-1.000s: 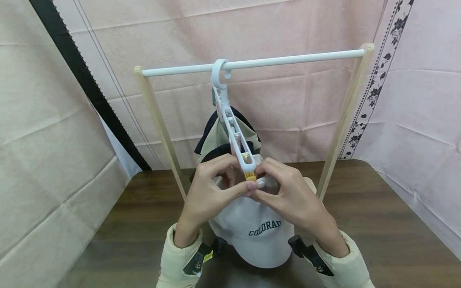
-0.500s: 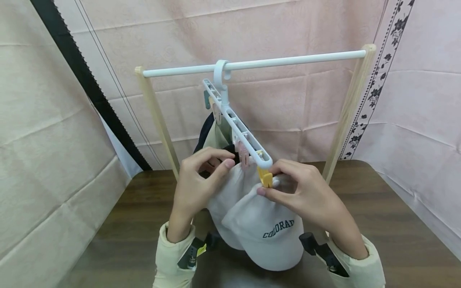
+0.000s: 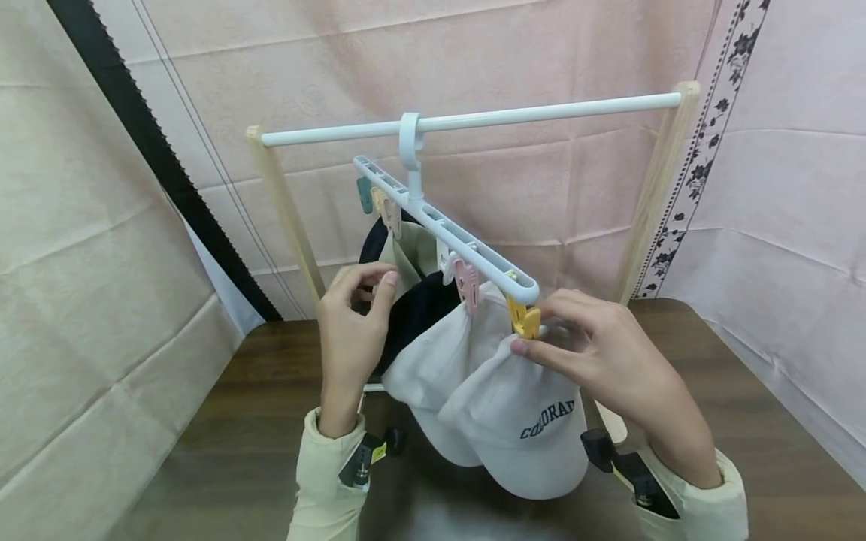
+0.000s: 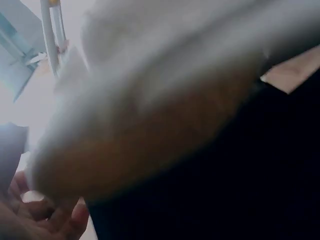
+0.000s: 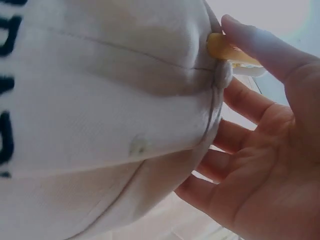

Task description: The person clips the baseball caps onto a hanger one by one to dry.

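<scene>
A pale blue clip hanger hangs by its hook, slanting toward me, with coloured clips along it. At its near end, a yellow clip holds a white baseball cap with dark lettering on its front. My right hand pinches at that clip with thumb and index finger, the thumb tip right beside it in the right wrist view. My left hand, holding nothing, hovers left of a dark cap with fingers loosely bent. A pink clip meets another white cap behind.
A white rod on wooden posts carries the hanger above a brown wooden table. Farther back, a light green and navy cap hangs below a beige clip. Cloth curtains enclose the back and sides.
The hanger has swung round, its near end moving right with my right hand and the lettered cap. My left hand has come away from the yellow clip and moved left.
</scene>
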`<control>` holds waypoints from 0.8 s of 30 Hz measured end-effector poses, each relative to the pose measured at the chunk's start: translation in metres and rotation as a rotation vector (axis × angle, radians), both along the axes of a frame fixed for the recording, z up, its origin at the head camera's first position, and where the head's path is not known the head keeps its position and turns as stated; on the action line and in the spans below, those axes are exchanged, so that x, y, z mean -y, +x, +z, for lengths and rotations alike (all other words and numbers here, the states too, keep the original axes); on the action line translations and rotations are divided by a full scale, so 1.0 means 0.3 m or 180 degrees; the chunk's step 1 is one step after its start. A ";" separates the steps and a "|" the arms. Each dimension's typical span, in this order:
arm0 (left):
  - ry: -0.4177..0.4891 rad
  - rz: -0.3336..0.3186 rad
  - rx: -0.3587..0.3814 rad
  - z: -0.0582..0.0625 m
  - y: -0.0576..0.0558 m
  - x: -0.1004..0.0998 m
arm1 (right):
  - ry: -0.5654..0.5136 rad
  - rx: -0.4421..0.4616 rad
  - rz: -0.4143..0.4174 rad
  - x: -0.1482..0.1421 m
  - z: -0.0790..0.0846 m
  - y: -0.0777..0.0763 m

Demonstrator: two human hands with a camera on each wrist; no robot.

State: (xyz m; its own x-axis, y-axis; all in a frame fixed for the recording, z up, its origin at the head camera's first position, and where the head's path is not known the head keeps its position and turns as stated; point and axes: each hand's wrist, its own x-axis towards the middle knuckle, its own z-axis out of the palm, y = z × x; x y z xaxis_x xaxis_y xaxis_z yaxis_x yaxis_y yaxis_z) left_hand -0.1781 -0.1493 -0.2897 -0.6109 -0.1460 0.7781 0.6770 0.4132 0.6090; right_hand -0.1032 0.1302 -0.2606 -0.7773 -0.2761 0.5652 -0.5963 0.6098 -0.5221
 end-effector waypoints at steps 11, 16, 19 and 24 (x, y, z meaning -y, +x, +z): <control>0.0268 0.0389 0.0206 -0.074 -0.116 0.044 | -0.0084 -0.0189 -0.0240 -0.077 0.012 0.002; 0.0388 0.0428 0.0343 -0.107 -0.153 0.051 | -0.0159 -0.0257 -0.0313 -0.108 0.011 -0.006; 0.0410 0.0412 0.0474 -0.121 -0.168 0.056 | -0.0304 -0.0260 -0.0358 -0.122 0.010 -0.014; 0.0404 0.0292 0.0670 -0.126 -0.178 0.065 | -0.0607 -0.0222 -0.0372 -0.136 0.008 -0.035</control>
